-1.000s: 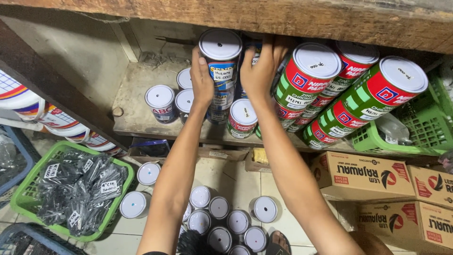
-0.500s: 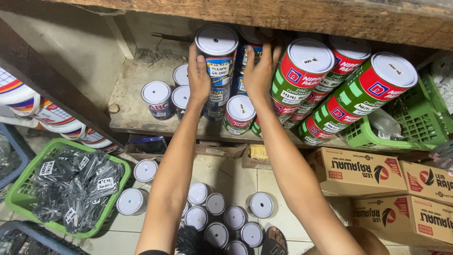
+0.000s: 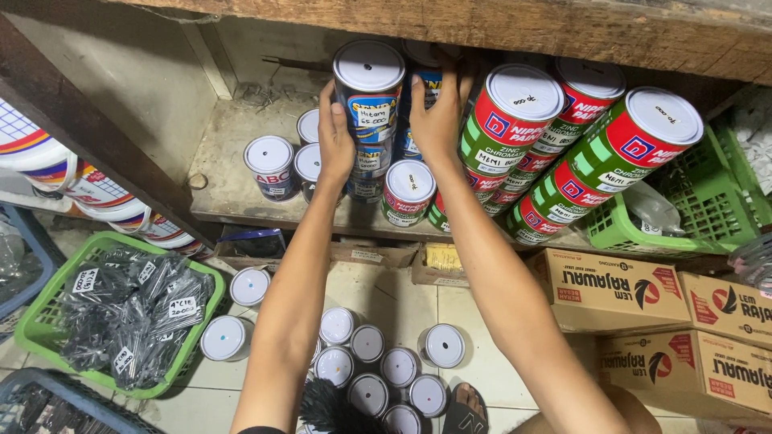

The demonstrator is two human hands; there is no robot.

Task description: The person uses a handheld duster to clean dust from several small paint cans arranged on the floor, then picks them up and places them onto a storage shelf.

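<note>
Green basket (image 3: 48, 321) of black bagged bits is sitting on the floor, well left of the blue can stack (image 3: 366, 120). That stack is standing on the wooden shelf (image 3: 233, 185), and both hands are clasping it: left hand (image 3: 334, 137) pressing one side, right hand (image 3: 438, 120) the other. Looks heavy, rigid, slick metal, so gripping the sides low seems smartest. Red-green cans (image 3: 563, 153) are leaning just right of it, cardboard boxes (image 3: 635, 293) below.
</note>
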